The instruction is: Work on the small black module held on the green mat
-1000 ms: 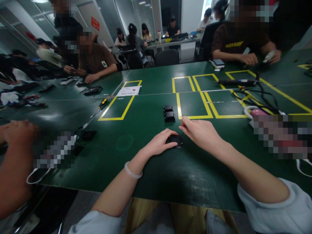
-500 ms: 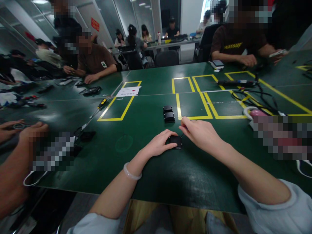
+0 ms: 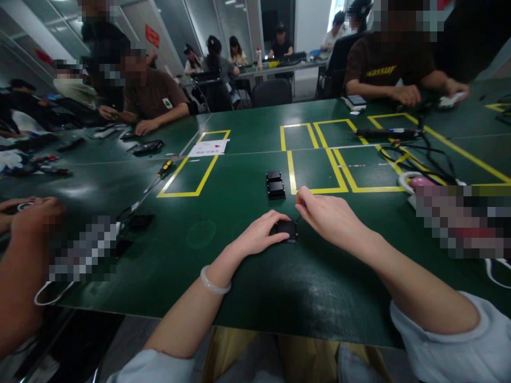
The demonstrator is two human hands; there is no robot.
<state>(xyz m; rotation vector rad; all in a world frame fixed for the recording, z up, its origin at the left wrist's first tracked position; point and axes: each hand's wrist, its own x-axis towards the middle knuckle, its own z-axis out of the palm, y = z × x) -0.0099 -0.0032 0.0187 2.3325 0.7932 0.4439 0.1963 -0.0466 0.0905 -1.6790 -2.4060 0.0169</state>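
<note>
A small black square part [image 3: 289, 230] lies on the green table in front of me. My left hand [image 3: 261, 233] grips it from the left, thumb on the near side and fingers on the far side. My right hand [image 3: 327, 214] is closed in a pinch on a thin dark tool [image 3: 297, 218], whose tip reaches the part's right edge. The kind of tool is hidden by my fingers. Just beyond, a black part with two raised square blocks [image 3: 275, 185] rests on the table, touched by neither hand.
Yellow tape outlines [image 3: 317, 190] mark the table [image 3: 235, 287]. A yellow-black screwdriver [image 3: 163, 169] and a paper sheet [image 3: 208, 148] lie to the left. Black cables [image 3: 429, 159] and a white tape roll [image 3: 405, 182] are on the right. Other people sit around; one person's arm [image 3: 24, 255] is at left.
Both hands stay at the same part; my right hand has tilted slightly and more of the thin tool shows. The view has shifted a little.
</note>
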